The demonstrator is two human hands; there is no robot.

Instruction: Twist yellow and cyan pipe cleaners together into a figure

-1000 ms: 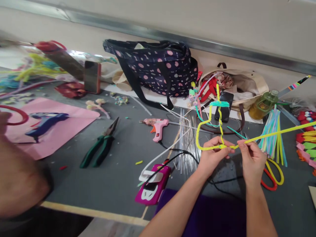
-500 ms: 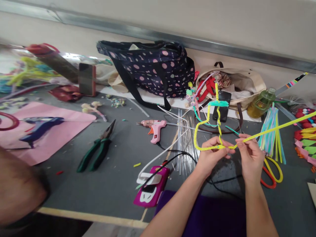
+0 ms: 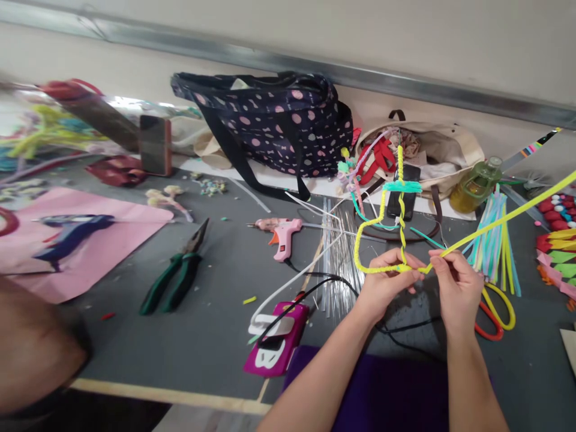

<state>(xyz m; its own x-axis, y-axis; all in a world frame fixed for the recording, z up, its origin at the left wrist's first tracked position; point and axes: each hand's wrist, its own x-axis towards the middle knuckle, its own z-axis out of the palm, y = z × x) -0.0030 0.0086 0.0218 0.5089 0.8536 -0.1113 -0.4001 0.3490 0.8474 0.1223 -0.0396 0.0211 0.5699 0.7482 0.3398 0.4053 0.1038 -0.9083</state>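
Note:
My left hand pinches the lower bend of a yellow pipe-cleaner frame that has a twisted yellow upright and a teal wrap near its top. My right hand grips the same yellow pipe cleaner just to the right, where its long free end rises toward the right edge. Both hands are held a little above the grey table.
Green pliers, a pink glue gun, a magenta phone with cables and clear sticks lie left of my hands. Scissors and coloured straws are at right. Bags line the wall. Another person's arm is at lower left.
The free yellow end has swung upward at the right. My hands stayed pinched on the frame, and the view shifted slightly.

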